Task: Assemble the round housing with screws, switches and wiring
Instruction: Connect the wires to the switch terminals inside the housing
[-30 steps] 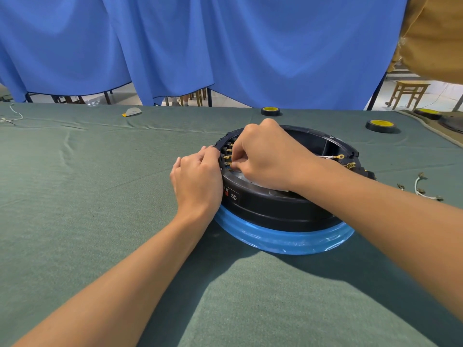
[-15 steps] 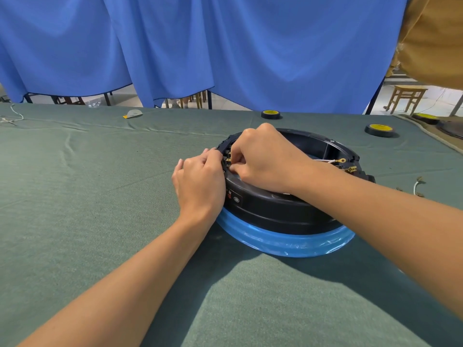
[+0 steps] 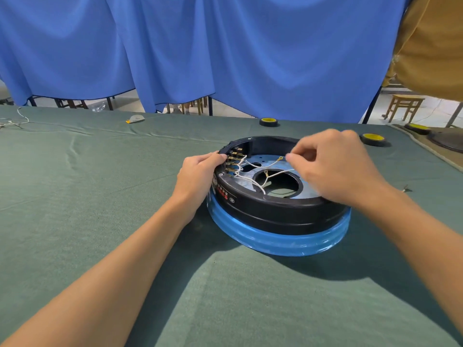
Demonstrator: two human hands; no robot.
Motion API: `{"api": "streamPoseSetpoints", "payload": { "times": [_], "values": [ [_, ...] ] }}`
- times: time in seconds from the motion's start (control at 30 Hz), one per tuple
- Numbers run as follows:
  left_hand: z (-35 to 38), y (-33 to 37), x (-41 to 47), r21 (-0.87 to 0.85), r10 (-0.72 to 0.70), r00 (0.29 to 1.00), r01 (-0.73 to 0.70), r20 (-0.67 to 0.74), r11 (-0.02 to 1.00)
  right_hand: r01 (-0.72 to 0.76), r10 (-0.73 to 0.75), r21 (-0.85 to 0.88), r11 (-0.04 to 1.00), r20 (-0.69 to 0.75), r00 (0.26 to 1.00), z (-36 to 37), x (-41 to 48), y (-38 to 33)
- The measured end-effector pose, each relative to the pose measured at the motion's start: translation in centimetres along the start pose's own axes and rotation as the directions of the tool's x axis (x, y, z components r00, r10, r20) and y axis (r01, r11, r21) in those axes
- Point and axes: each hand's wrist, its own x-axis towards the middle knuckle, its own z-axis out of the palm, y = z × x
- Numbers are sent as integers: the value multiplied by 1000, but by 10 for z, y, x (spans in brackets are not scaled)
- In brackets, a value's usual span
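Observation:
The round black housing (image 3: 275,211) with a blue lower band lies open side up on the green cloth. A row of brass switch terminals (image 3: 231,160) sits inside its left wall, and white wires (image 3: 250,180) with ring lugs run from them across the silvery floor. My left hand (image 3: 198,176) grips the housing's left rim beside the terminals. My right hand (image 3: 333,166) hovers over the right half of the housing, thumb and forefinger pinching a white wire near its lug. The right rim is hidden behind that hand.
Yellow-and-black tape rolls (image 3: 268,121) (image 3: 373,139) lie at the far side of the table. A loose wire piece (image 3: 407,189) is right of the housing, another white wire (image 3: 15,120) at far left. Blue curtains hang behind; a wooden stool (image 3: 403,107) stands at right.
My right hand has lifted off the switch terminals and moved right across the housing, drawing a white wire with it. The terminals and wiring are now uncovered. The left hand stayed on the rim.

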Motion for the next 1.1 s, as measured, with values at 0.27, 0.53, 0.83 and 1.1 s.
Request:
{"api": "streamPoseSetpoints", "payload": {
  "times": [0.27,0.53,0.83,1.1],
  "values": [
    [1,21,-8,73,81,997,-82,15,994,11,33,216,976,-198,980,6,-8,5],
    [60,78,-59,669,378,824,-564,422,484,-28,89,173,984,-356,930,-30,-23,64],
    [149,89,-49,622,194,703,-702,684,347,-340,348,-111,934,64,935,-47,-42,152],
    [151,82,-43,601,145,674,-721,724,345,-287,307,-126,950,196,931,-52,-45,147]
  ]
}}
